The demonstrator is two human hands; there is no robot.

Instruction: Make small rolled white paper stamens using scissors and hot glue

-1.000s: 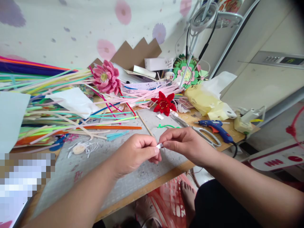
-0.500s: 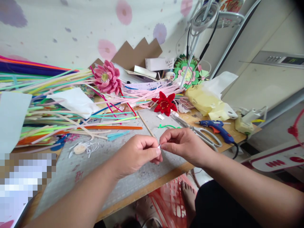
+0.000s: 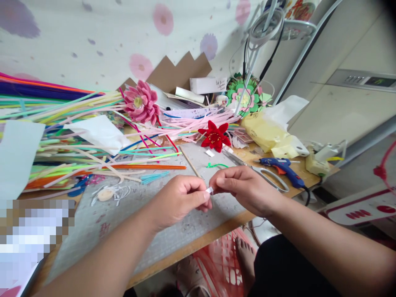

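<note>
Over the front of the grey cutting mat, my left hand pinches a small white strip between thumb and forefinger. It looks like paper or tape, but is too small to tell. My right hand is closed, its fingertips touching the strip's other end and its thumb bent over the forefinger. Behind the hands lie a thin wooden stick, a green twisted piece and a white scrap. Scissors lie beyond my right hand, partly hidden by it.
A red flower and a pink flower lie at the back among many coloured pipe cleaners. The blue glue gun rests at the right. A spool with white thread sits on the left, near a blurred-out screen.
My right thumb has drawn back from the white strip, and the right hand has turned slightly. More of the strip shows between the hands. My left hand has barely moved.
</note>
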